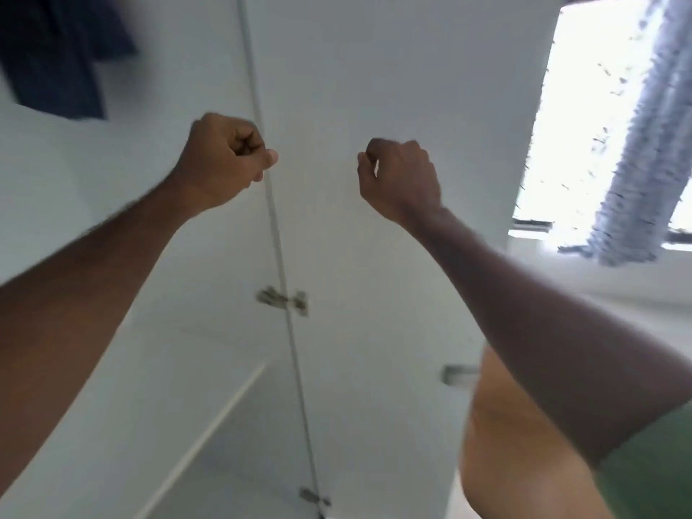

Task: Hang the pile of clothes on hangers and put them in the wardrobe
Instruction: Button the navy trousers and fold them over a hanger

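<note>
So both hands are up in front of the wardrobe, each curled into a loose fist. The left hand sits right at the edge of the open door; it might be touching that edge, but I can't tell if it's got hold of anything. The right hand is in front of the door's inner face with nothing visible in it. No hanger in either one.

Only 1 piece of clothing shows, a dark blue garment hanging inside the wardrobe up at the top left. The pile itself isn't in view.

I'd guess they're between items, so the smart move is to turn back for the next piece and leave that door wide open so the rail stays easy to reach.

Count: 2 hands, 1 hanging garment, 1 open door with 2 hinges on it, 1 window, 1 blue curtain.
</note>
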Available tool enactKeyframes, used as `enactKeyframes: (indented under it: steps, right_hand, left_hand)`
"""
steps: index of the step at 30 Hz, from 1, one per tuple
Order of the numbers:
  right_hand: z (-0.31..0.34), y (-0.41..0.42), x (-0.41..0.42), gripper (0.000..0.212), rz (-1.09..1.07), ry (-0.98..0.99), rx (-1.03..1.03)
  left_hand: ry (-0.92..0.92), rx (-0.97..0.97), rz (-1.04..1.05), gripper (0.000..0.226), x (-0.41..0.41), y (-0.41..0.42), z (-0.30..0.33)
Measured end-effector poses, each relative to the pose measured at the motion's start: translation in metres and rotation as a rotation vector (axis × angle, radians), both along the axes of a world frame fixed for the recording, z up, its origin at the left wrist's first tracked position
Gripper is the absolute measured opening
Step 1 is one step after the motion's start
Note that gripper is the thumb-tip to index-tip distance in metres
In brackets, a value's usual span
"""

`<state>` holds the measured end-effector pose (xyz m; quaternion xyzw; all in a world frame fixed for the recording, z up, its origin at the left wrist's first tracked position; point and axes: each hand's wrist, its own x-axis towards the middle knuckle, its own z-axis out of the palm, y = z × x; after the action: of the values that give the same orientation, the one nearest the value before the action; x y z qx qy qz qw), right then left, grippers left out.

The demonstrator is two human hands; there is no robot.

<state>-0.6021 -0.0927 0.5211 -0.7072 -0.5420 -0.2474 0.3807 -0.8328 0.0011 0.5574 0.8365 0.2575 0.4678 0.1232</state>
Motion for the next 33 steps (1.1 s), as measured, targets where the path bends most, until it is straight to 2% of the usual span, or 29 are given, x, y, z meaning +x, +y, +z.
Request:
enactKeyframes:
  steps: [8, 14, 21, 24, 27, 33]
  right_hand:
    - [-0.152, -0.215, 0.157, 0.031, -0.348, 0.142, -0.335]
    - [-0.227, -0.42, 0.239, 0.029, -0.674, 0.267, -0.399]
    - [-0.255, -0.635, 0.28, 0.029, -1.11, 0.427, -0.39]
    - [-0.266, -0.708, 0.288, 0.026, -1.247, 0.492, -0.369]
    - [-0.281, -0.765, 0.295, 0.026, -1.332, 0.561, -0.379]
    - [-0.302, -0.863, 0.343, 0.027, -1.481, 0.632, -0.388]
  left_hand:
    - [0.213, -0.189, -0.283, 0.025, 0.228, -0.151, -0.158]
    - [0.429, -0.211, -0.614, 0.025, 0.382, -0.3, -0.238]
    - [0.6, -0.161, -0.978, 0.03, 0.521, -0.502, -0.269]
    - [0.64, -0.125, -1.12, 0.025, 0.561, -0.587, -0.282]
    - [0.688, -0.112, -1.245, 0.023, 0.591, -0.661, -0.298]
    - [0.693, -0.052, -1.434, 0.034, 0.671, -0.775, -0.323]
